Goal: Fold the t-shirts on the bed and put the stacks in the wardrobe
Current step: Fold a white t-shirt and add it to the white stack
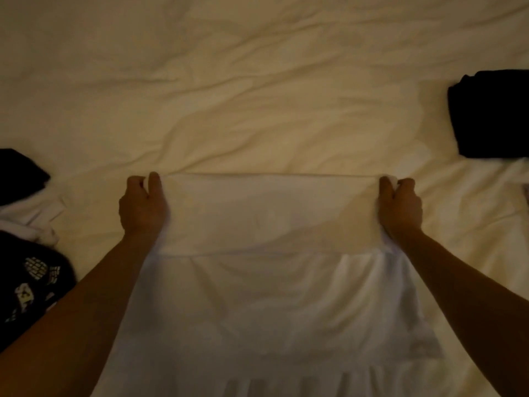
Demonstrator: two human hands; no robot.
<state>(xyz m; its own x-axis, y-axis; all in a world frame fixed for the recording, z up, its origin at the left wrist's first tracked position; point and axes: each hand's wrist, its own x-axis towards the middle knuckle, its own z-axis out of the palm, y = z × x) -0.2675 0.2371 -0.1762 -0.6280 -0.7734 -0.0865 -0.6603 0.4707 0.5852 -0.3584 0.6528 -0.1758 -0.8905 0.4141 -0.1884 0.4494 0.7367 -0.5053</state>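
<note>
I am holding a white t-shirt spread flat on the bed, straight in front of me. My left hand is pinching its far left corner, fingers clamped on the cloth, and my right hand is pinching its far right corner the same way. A folded dark stack is lying well to the shirt's right; a heap of dark and white clothes is sitting just to its left.
</note>
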